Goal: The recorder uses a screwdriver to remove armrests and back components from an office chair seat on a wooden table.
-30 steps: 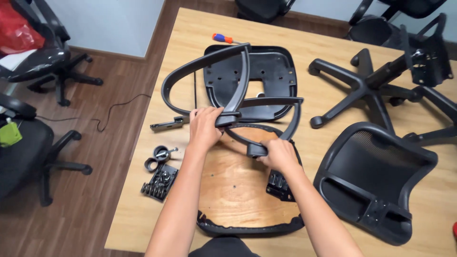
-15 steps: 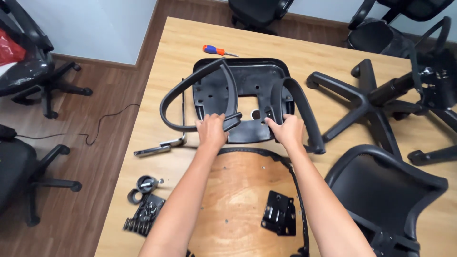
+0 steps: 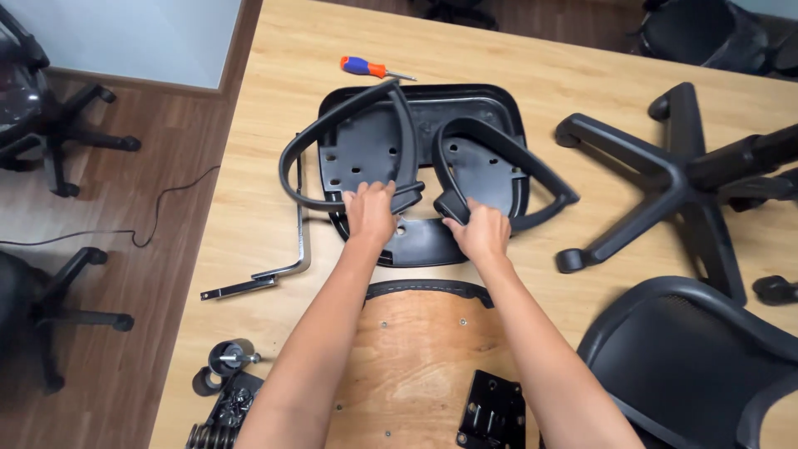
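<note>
A chair lies in pieces across the worktop, and judging by how the parts lie, the work is at an early stage: nothing looks joined yet. The largest loose parts are the mesh back at the lower right and the star base on its side at the right, castors showing, well apart from everything else. The seat lies upside down just before the person, its plywood underside bare, with a black mounting plate resting on it near the front edge; whether that plate is screwed down I cannot tell. Beyond the seat lies a black plastic pan.

Both armrests rest on that pan, not fixed to anything. The left hand is curled around the lower end of the left armrest; the right hand is closed around the end of the right armrest.

Smaller items lie untouched: a bent metal lever to the left, a screwdriver with an orange and blue handle beyond the pan, and a cluster of hardware at the near left corner.

The worktop is pale wood. The floor is dark wood planking, with a thin cable trailing over it, other office chairs standing at the left, and a pale wall behind.
</note>
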